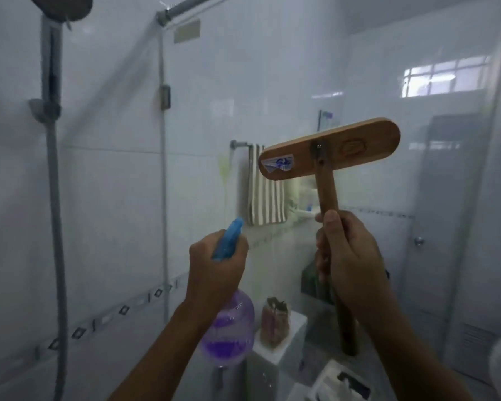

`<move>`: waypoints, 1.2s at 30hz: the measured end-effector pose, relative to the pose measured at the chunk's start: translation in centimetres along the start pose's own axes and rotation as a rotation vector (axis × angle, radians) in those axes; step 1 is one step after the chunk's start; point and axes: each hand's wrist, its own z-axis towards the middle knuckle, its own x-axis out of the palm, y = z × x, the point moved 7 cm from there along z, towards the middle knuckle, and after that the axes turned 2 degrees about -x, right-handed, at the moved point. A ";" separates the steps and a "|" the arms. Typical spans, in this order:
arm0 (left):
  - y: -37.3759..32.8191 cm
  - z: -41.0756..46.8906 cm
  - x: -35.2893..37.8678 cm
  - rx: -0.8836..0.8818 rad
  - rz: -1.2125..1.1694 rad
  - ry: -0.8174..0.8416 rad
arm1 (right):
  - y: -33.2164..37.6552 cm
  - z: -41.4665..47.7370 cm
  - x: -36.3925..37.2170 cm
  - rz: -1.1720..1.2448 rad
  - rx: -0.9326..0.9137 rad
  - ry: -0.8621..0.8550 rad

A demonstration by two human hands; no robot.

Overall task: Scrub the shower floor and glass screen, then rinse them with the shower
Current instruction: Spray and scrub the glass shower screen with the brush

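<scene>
Scrubbing of the glass screen (272, 82) is judged the step in hand. The pane fills the view from 10 to 3 o'clock, hazy, with tiled wall and a striped towel (265, 192) seen through it. The shower floor is not in view.

The shower hose (52, 198) is hung down the wall at 9 o'clock. The shower head (61, 4) is cut off at 11 o'clock.

The wooden brush (329, 149) is held up at 2 o'clock, flat back turned to the camera. Contact with the pane cannot be told.

The spray bottle (229, 334), purple body and blue trigger top, is held at 6 o'clock with the nozzle aimed at the glass.

The right grip (350, 256) is clamped round the brush handle, thumb laid up the shaft. The left grip (214, 270) is wrapped round the bottle neck; the trigger finger is hidden.

A green streak (223, 175) is seen run down the glass at 9 o'clock of the brush head, likely cleaner.

Risks, as judged:
- Both grips are occupied, so nothing is left for steadying if wet footing is lost.
- Mist could be thrown back at the face, since the nozzle is near the pane.
- The glass could be knocked by the brush's wooden edge or metal bracket if the head is tilted.
- The handle could be lost if slick with cleaner.
- Streaks could be left if the cleaner dries before scrubbing and rinsing.
</scene>
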 end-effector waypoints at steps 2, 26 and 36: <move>-1.1 2.0 0.9 0.028 -0.042 0.028 | 2.1 1.0 -0.8 -0.048 -0.035 -0.068; -0.7 9.7 1.0 0.059 -0.168 0.247 | 4.5 2.9 2.5 -0.229 -0.013 -0.265; 0.9 10.3 -0.3 0.015 -0.109 0.206 | 3.8 3.3 4.5 -0.270 -0.001 -0.249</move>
